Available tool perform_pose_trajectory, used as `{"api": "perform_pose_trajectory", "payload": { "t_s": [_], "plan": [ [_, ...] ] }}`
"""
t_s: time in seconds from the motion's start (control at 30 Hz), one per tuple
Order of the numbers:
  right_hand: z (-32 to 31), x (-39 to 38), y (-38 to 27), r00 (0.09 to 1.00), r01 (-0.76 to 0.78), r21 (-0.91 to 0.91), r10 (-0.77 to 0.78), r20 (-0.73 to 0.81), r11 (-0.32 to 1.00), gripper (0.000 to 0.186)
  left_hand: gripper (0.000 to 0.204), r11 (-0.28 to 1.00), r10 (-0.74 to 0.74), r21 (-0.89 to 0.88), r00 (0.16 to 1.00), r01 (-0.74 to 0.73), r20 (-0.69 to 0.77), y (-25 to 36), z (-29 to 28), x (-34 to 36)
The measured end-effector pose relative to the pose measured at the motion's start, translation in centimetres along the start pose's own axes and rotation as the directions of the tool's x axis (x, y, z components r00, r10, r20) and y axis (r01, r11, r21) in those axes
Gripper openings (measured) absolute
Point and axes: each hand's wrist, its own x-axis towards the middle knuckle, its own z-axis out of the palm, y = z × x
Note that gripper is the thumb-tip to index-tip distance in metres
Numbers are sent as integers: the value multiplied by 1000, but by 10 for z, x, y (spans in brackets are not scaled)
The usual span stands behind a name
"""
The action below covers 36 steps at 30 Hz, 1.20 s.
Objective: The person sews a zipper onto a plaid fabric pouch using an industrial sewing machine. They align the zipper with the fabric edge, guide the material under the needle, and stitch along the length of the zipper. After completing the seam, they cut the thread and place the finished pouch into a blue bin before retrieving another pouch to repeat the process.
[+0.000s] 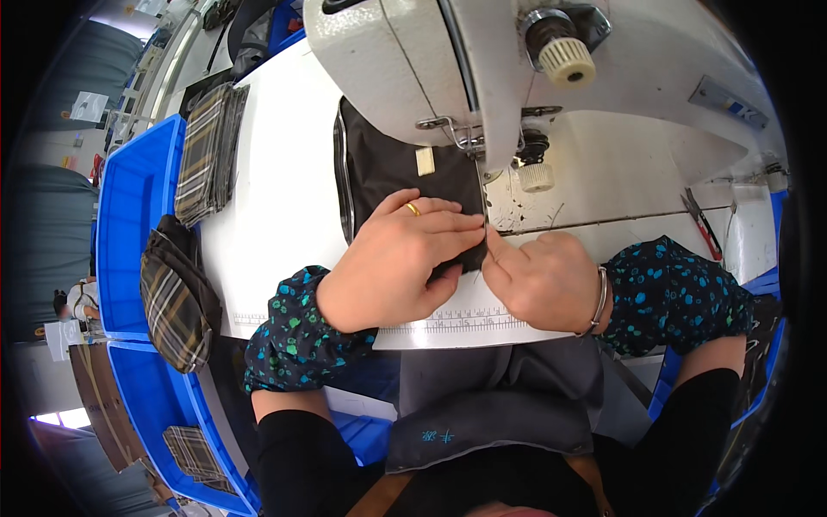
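A piece of black fabric (379,164) lies on the white sewing table under the head of a sewing machine (405,69). A pale strip runs down its left edge, and a small cream tag (425,161) sits on it. My left hand (392,258), with a ring on it, rests on the fabric with fingers stretched toward its right edge. My right hand (547,276) is closed at that edge, thumb and forefinger pinching the fabric just in front of the presser foot area. The fingertips of both hands almost meet there.
Red-handled snips (702,224) lie at the right. Stacked plaid fabric pieces (209,155) and a plaid pouch (177,297) are at the left, beside a blue bin (129,233). Another blue bin (155,405) holds plaid pieces. A printed ruler (465,322) runs along the table's front edge.
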Motion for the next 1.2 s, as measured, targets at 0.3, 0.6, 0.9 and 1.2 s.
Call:
{"api": "perform_pose_trajectory", "payload": {
  "t_s": [0.3,0.6,0.9,1.2],
  "plan": [
    [7,12,23,997,-76,41,76,-6,996,16,62,999,-25,-41,1000,24,-16,-17,2,8],
    [11,19,34,977,-94,114,114,-182,989,7,46,929,-147,279,936,241,-320,8,11,6],
    [2,20,34,974,-93,62,104,-203,994,11,38,936,-1,328,929,131,-370,2,15,6],
    [12,12,26,984,28,-17,-31,-177,999,18,38,949,21,305,950,79,-310,4,18,4]
  ]
}}
